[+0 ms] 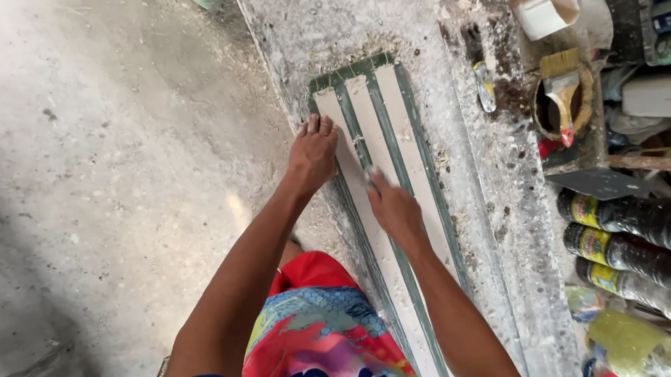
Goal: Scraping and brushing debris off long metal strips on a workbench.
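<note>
A: How is the long grooved strip point(382, 201) held on the dusty workbench point(506, 225)?

B: It is pinned flat by the left hand point(312, 153), fingers spread and pressed on its near-left edge, seemingly so it cannot slide; the right hand point(394, 208) is closed over something small and pale on the middle ridge, though what is gripped cannot be told.

A: And what is seen beyond the fingers?

B: To the right of the fingers, dark bottles point(645, 249) are laid on their sides; further off, a paintbrush point(562, 92) is rested across a round tin point(565, 111); a white cup point(546, 7) is stood past that; nothing is set across the strip itself, only grit and plaster dust.
</note>
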